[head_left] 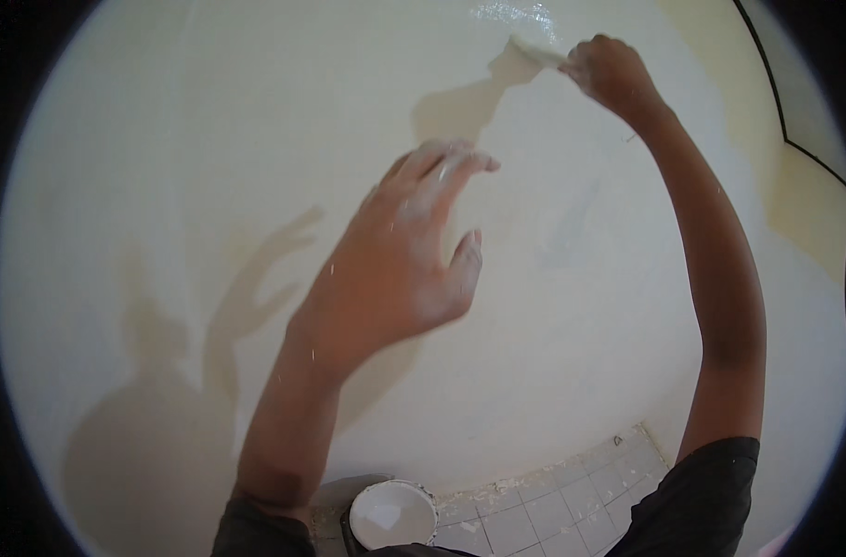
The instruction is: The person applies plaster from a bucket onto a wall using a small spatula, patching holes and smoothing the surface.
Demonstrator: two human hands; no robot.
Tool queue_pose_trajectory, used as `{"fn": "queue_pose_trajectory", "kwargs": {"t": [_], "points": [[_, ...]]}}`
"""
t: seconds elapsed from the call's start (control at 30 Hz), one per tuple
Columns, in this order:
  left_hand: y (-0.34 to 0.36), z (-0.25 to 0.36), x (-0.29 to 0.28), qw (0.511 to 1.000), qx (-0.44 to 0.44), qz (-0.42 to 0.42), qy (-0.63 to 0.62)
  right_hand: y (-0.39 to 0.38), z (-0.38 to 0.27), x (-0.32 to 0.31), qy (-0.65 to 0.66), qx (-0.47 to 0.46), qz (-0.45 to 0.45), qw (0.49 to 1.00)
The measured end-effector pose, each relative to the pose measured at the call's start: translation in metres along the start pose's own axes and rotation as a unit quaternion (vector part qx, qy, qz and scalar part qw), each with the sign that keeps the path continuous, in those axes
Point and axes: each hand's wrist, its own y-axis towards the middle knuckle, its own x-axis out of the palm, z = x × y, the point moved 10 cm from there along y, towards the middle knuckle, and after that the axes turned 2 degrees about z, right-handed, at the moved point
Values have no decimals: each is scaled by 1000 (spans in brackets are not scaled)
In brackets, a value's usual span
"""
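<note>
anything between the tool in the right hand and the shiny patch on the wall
Nothing visible: the tool in the right hand is just below the shiny patch on the wall. The left hand is lower and to the left, out of that path.

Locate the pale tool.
In the head view, the pale tool is near the top, right of centre, in the right hand, just under a shiny patch on the wall.
</note>
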Motion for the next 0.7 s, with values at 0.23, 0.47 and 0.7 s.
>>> {"fn": "queue_pose_trajectory", "kwargs": {"t": [0.23, 0.47, 0.7], "points": [[13, -25, -4, 998, -38, -41, 21, -87, -106, 18, 141, -110, -197, 964], [19, -40, -8, 999, -25, -42, 5, -59, -75, 17, 134, -38, -112, 984], [9, -42, -27, 999, -40, -30, 13, 41, -3, 1, 40, 73, 11, 996]]}}
